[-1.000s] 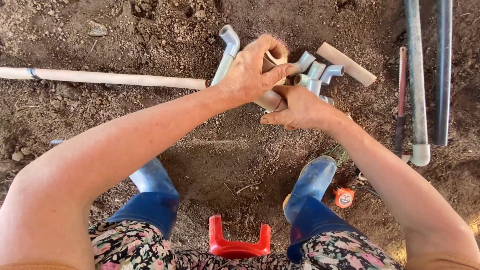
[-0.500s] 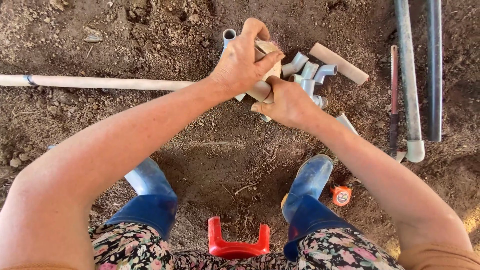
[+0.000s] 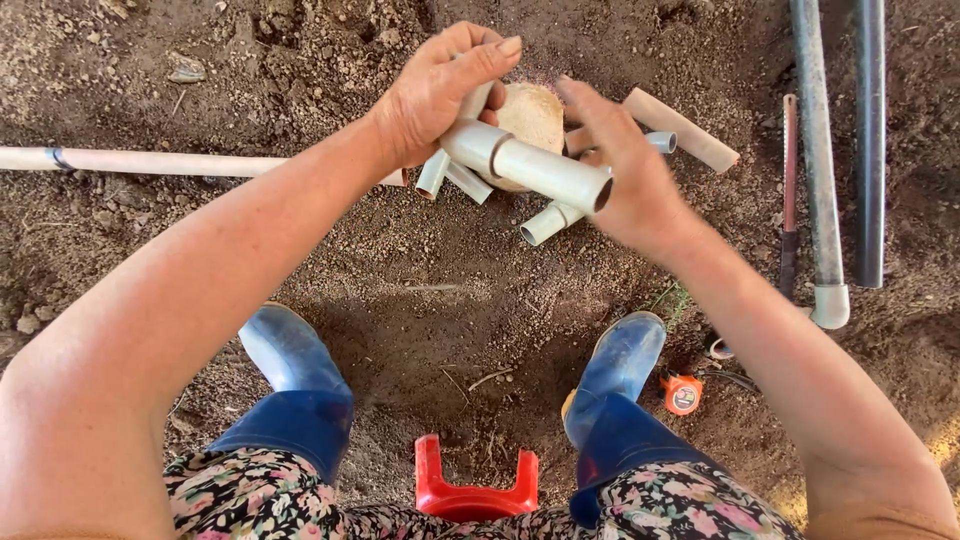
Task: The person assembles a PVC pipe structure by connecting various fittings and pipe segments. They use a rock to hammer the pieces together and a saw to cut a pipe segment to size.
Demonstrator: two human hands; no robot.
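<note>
Brown soil fills the frame. A long pipe lies at the upper left. Upper centre, the left hand is curled tight around a grey pipe piece. The right hand, fingers spread, hovers beside its open end, above loose fittings.

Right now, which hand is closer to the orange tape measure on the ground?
Right. The right hand hovers up by the pipe pieces, on the orange tape measure's side; the left hand grips a grey pipe farther away.

Two hands, two blue boots, one red stool, one orange tape measure
</note>
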